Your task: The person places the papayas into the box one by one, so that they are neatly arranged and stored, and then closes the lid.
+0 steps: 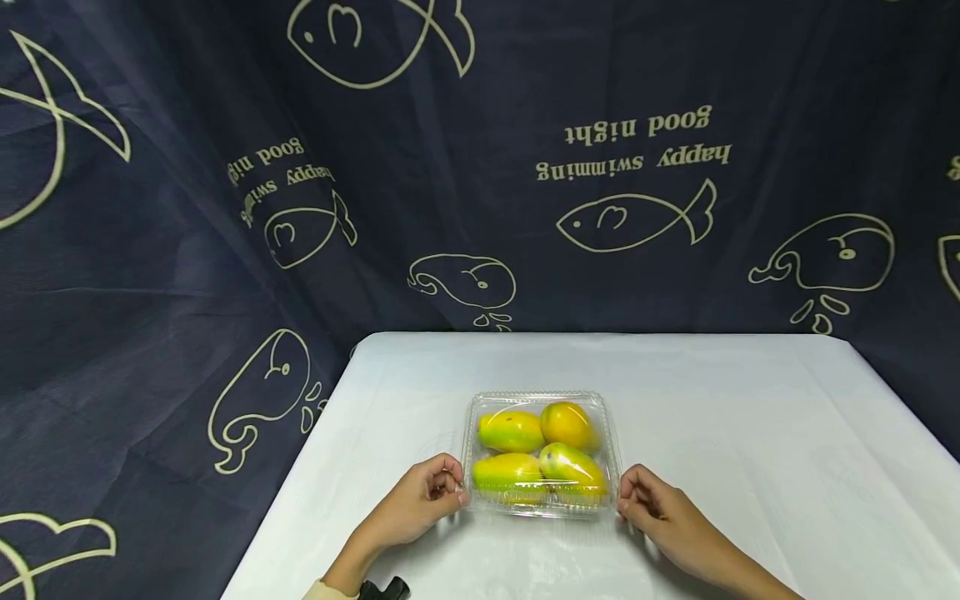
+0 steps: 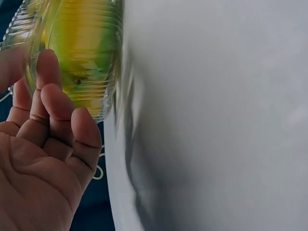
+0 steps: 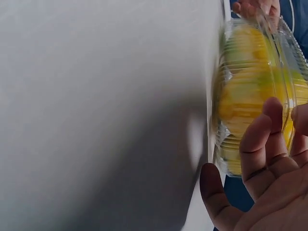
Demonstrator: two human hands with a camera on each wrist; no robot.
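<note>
Four yellow-green mangoes [image 1: 538, 454] are lying two by two inside one clear plastic clamshell box [image 1: 542, 398], which is sitting low and centre in the head view on the white table [image 1: 750, 433].

Left hand [image 1: 420, 504]: you are pinching the box's lower left corner, fingers curled against the ribbed wall; the left wrist view is showing your fingertips [image 2: 48, 67] on the plastic in its upper left.

Right hand [image 1: 660, 508]: you are holding the lower right corner, fingers bent round the rim. In the right wrist view your fingertips [image 3: 269, 115] are lying on the lid at the right edge.

Handling, as a judgement: the thin shell is likely flexing easily, so you are best keeping both grips level, pressing on the rim rather than the lid's middle, and pulling evenly so the fruit is not rolling.

Backdrop: a dark blue cloth [image 1: 187, 208] printed with fish and whales is hanging behind the table, filling the upper frame.
</note>
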